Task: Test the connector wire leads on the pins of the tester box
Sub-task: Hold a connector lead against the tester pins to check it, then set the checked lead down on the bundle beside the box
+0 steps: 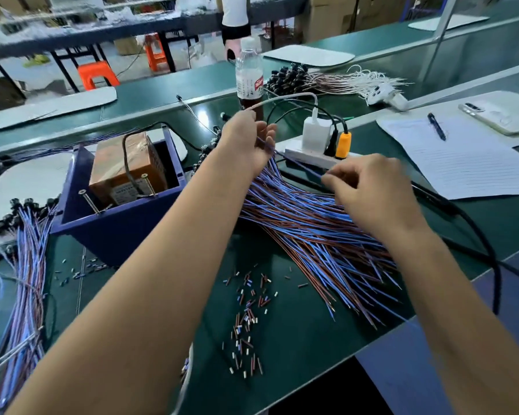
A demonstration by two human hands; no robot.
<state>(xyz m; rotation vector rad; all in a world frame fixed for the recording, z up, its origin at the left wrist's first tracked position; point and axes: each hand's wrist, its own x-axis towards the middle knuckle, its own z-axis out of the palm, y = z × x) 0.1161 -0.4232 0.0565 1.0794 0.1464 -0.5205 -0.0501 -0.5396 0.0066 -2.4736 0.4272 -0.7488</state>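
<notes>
Both hands pinch one blue lead (294, 163), left hand (249, 139) high, right hand (369, 187) low, over the wire bundle (312, 229) mid-desk; tester box (117, 199) sits left, nearer left hand.

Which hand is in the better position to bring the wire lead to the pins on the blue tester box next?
Probably the left hand. It grips the wire at its connector end and is nearer to the tester box, whose pins stand on its near rim. The right hand pinches the wire farther away.

Bright, even overhead light; soft focus, wide-angle bending at edges, background blurred.
</notes>
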